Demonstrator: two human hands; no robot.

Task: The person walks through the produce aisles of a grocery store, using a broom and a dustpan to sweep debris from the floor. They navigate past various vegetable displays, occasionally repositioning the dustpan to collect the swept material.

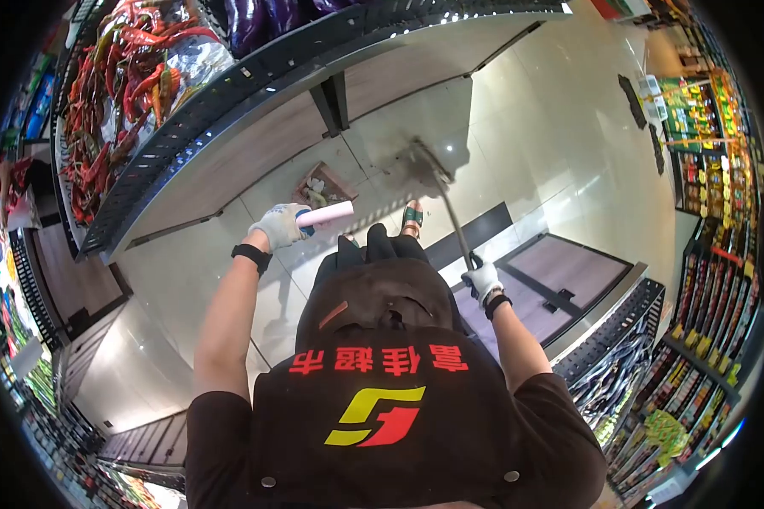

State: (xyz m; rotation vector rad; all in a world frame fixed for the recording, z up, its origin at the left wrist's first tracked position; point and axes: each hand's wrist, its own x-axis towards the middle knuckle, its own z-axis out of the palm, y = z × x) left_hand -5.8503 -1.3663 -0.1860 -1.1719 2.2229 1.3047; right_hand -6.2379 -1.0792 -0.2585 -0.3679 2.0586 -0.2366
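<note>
My left hand (281, 225), in a whitish work glove, is closed around a pink handle (329, 214). Beyond that handle a reddish-brown dustpan (340, 182) rests on the floor, with pale and green scraps (317, 192) in it. The link between handle and pan is largely hidden by foreshortening. Another light glove covers my right hand (483, 281), which grips the long stick of a broom (455, 219). The broom's far end is blurred over the floor, to the right of the dustpan.
A produce stand (255, 110) with red chili peppers (115, 110) and eggplants (263, 21) curves across the upper left. At the right a lower stand (560, 280) holds long dark produce (611, 365). Stocked shelves (705, 187) line the far right. Tiled floor (518, 144) lies between them.
</note>
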